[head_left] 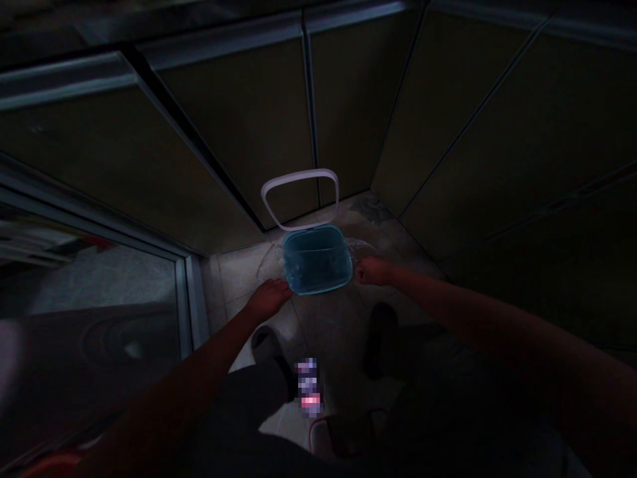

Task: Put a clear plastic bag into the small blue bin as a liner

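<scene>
A teal bin [318, 262] stands on the tiled floor in the middle of the view. Its white rim ring [301, 176] is raised upright at the back edge. Thin clear film, which looks like a plastic bag [364, 243], lines the bin and spreads out past both sides. At the bin's front left corner, my left hand [269, 299] is closed on the bag's edge. My right hand [374, 271] is in a fist just off the bin's right side, gripping the bag there. The dim light hides the fingertips.
Dark cabinet panels [239, 119] meet in a corner behind the bin. A framed glass door [184, 305] is on the left. My feet in dark slippers [266, 342] are on the floor in front. A small pixelated item [308, 387] appears between my legs.
</scene>
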`<action>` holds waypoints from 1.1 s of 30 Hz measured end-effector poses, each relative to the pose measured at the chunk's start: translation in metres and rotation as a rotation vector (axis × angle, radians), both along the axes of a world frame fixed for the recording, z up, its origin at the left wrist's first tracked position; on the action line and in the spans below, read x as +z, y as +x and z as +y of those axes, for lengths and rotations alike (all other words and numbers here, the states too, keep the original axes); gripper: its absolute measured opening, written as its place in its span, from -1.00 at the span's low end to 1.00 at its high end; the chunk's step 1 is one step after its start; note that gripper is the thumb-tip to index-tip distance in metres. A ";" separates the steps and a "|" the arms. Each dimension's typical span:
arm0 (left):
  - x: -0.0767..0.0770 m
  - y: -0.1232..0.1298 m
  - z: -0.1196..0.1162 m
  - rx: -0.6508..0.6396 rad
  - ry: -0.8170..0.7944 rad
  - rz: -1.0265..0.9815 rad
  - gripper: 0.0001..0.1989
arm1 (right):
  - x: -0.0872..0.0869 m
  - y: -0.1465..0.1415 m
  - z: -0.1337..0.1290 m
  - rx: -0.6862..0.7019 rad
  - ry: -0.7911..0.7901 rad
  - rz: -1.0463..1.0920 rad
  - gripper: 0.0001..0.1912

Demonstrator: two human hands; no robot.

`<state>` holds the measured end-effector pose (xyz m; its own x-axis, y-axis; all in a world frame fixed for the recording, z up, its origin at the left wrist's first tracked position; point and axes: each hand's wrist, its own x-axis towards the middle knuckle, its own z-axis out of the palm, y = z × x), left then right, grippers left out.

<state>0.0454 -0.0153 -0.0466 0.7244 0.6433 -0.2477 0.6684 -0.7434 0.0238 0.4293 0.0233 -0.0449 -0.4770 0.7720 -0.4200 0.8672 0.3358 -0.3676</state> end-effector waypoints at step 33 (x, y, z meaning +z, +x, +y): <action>0.031 0.011 0.048 0.782 0.088 -0.329 -0.69 | -0.007 -0.002 0.060 -0.599 0.096 0.237 -0.74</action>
